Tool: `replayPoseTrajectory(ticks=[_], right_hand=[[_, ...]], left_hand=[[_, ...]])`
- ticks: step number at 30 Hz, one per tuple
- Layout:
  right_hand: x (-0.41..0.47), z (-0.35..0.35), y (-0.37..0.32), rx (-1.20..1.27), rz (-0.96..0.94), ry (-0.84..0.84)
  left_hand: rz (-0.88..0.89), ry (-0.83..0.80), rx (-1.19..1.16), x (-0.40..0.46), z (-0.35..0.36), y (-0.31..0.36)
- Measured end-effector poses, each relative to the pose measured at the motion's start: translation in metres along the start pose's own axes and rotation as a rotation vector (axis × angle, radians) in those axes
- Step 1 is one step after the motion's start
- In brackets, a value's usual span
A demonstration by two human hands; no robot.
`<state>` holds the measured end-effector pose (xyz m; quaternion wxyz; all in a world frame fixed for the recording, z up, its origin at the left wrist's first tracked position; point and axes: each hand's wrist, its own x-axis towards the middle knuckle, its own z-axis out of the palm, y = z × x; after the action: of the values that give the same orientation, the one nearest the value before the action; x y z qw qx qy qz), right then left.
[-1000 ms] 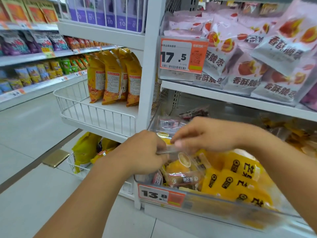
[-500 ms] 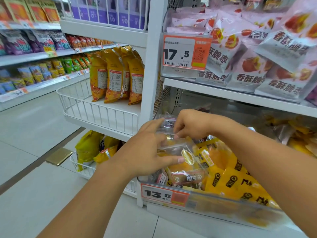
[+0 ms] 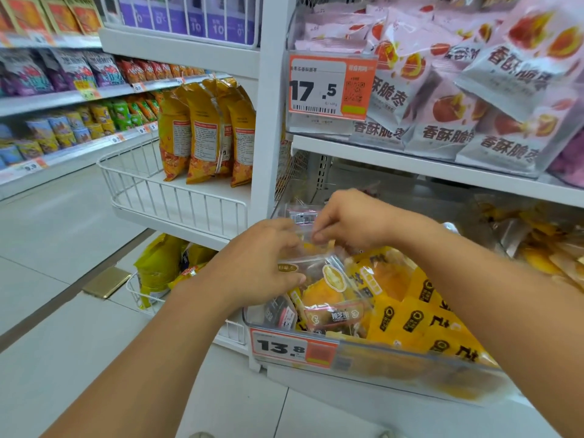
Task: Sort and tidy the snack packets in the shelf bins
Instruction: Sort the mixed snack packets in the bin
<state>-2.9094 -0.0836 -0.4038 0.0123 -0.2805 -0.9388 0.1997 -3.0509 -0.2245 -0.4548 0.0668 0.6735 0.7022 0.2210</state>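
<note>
Head view, hands (image 3: 344, 221) perhaps hiding packets (image 3: 328, 289), price tag (image 3: 294, 347)

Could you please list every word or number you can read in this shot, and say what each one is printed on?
"17.5": upper price tag.
"13.8": bin price tag.
"香酥脆枣": pink packets.
"9.9": left shelf tag.
"10": purple boxes.
Too small or blurred: fine print on both tags, back labels of the yellow bags, yellow packets in the bin, clear packet in the hands.

light: bright, even store light, hardly any shadows
glare: sheen on the clear bin front (image 3: 410, 371)
blur: soft, smeared edges
distortion: wide-angle bend near the sides
</note>
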Motion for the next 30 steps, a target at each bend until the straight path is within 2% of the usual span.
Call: replayPoseTrajectory(ticks=[2,5,7,9,11,13,15,16,18,21,23,24,27,30], right_hand=[[-0.018,-0.015,-0.006,0.018,-0.038,0.122],[-0.062,-0.038,-0.008,-0.044,-0.137,0.187],[-0.092,-0.044,0.002,-0.177,-0.136,0.233],[-0.115,-0.04,0.016,-0.232,-0.103,0.362],[-0.131,-0.033,0.029,-0.066,-0.104,0.61],[-0.141,-0.029,0.041,0.279,-0.099,0.808],[-0.147,-0.028,0.049,0.472,-0.098,0.893],[-0.148,-0.027,0.052,0.507,-0.085,0.903],[-0.15,-0.024,0.054,0.554,-0.028,0.903],[-0.151,-0.021,0.057,0.69,0.161,0.881],[-0.154,-0.021,0.065,0.746,0.287,0.82],[-0.157,-0.021,0.07,0.739,0.326,0.787],[-0.163,-0.017,0.079,0.582,0.387,0.748],[-0.16,-0.011,0.082,0.293,0.493,0.778]], left_hand=[[0.008,0.045,-0.007,0.0,0.001,0.0],[0.082,0.196,-0.071,0.003,0.001,0.002],[0.195,0.331,-0.18,0.005,0.003,0.01],[0.255,0.445,-0.271,0.003,0.005,0.029],[0.208,0.598,-0.404,0.0,0.004,0.049],[0.098,0.789,-0.598,0.0,-0.003,0.059],[0.03,0.946,-0.733,0.004,-0.014,0.055],[0.006,0.966,-0.767,0.006,-0.017,0.052],[-0.051,0.925,-0.788,0.009,-0.014,0.051],[-0.128,0.926,-0.826,0.011,-0.007,0.064],[-0.093,0.883,-0.836,0.013,-0.007,0.073],[-0.055,0.795,-0.826,0.014,-0.006,0.078],[0.03,0.48,-0.732,0.019,0.015,0.095],[0.031,0.445,-0.588,0.031,0.053,0.108]])
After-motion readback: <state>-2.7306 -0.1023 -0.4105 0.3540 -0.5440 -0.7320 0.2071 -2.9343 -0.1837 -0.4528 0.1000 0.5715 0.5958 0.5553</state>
